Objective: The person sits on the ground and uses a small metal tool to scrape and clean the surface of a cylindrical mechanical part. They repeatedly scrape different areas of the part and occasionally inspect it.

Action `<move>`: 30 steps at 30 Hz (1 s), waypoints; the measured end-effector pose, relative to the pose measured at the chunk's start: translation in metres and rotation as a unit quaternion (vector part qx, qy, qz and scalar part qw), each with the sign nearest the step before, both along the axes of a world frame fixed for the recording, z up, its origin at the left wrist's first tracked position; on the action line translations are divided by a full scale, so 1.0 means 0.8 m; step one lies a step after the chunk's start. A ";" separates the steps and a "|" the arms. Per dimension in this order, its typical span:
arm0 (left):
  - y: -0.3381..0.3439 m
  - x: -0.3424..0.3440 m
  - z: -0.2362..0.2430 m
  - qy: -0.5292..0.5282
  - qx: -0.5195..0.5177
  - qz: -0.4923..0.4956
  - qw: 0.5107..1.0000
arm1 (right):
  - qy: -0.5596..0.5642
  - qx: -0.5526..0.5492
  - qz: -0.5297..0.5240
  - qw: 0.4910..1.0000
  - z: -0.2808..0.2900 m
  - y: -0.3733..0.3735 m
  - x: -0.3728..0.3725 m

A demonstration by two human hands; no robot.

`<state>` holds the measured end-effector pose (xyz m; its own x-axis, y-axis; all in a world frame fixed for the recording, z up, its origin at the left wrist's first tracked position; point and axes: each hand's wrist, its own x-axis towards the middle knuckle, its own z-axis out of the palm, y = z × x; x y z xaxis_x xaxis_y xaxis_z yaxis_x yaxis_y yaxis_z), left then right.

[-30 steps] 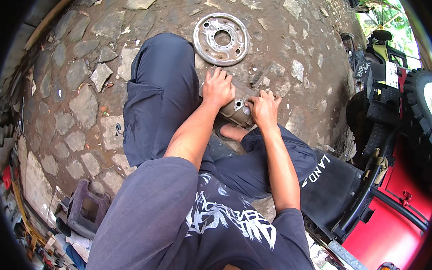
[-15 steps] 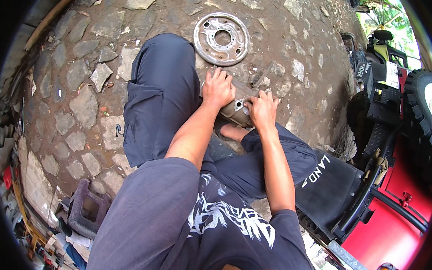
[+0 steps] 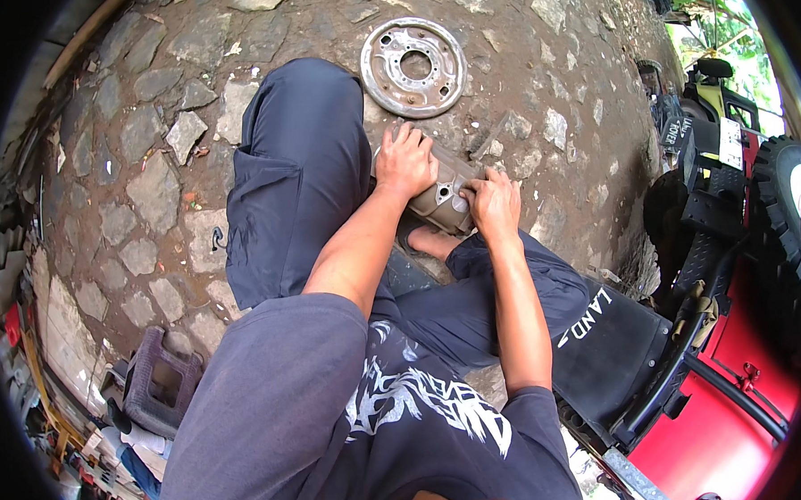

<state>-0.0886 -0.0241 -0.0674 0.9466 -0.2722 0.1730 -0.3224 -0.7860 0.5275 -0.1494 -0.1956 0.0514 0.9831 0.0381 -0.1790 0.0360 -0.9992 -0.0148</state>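
Observation:
A dull brown-grey, rounded metal vehicle part point(image 3: 446, 214) with raised ribs and a pale patch around a small hole is held tilted between my knees, just above my bare foot. My left hand point(image 3: 407, 163) is closed over its far left edge, fingers curled round the rim. Against its right end, the fingers of my right hand point(image 3: 494, 203) are bent and pressed, with the thumb on the side toward the hole. Both hands cover part of its outline. Beyond it, a round, worn metal plate point(image 3: 447, 80) with a large centre hole lies flat on the ground.
Uneven stones set in dirt make up the ground point(image 3: 158, 193). At right stand a red vehicle point(image 3: 708, 438), a black mud flap point(image 3: 606, 357) and a big tyre point(image 3: 783, 202). A dark plastic stool point(image 3: 161, 386) is at lower left. Behind it a person's leg point(image 3: 142, 471) shows.
My right hand has shifted slightly right and down along the metal part's end. The left hand keeps its grip in nearly the same place.

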 end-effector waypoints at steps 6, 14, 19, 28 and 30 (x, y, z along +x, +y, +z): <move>-0.001 0.001 -0.002 -0.008 0.003 0.003 1.000 | 0.016 0.024 0.005 1.000 -0.001 0.002 0.004; -0.001 0.000 -0.003 -0.013 -0.004 0.008 1.000 | -0.015 0.012 0.025 0.999 -0.003 -0.006 0.000; 0.001 0.001 0.002 -0.017 -0.007 0.003 1.000 | -0.047 0.039 -0.025 0.998 -0.026 0.001 -0.014; 0.000 0.001 0.001 -0.010 0.004 0.001 1.000 | -0.074 -0.012 -0.050 0.996 -0.040 0.009 -0.006; -0.001 0.000 0.003 -0.016 -0.001 0.004 1.000 | -0.088 -0.007 -0.077 0.993 -0.049 0.007 0.001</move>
<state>-0.0884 -0.0249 -0.0649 0.9429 -0.2640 0.2031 -0.3323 -0.7881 0.5182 -0.1486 -0.1900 0.0126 0.9931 -0.1169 -0.0030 -0.1169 -0.9931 -0.0074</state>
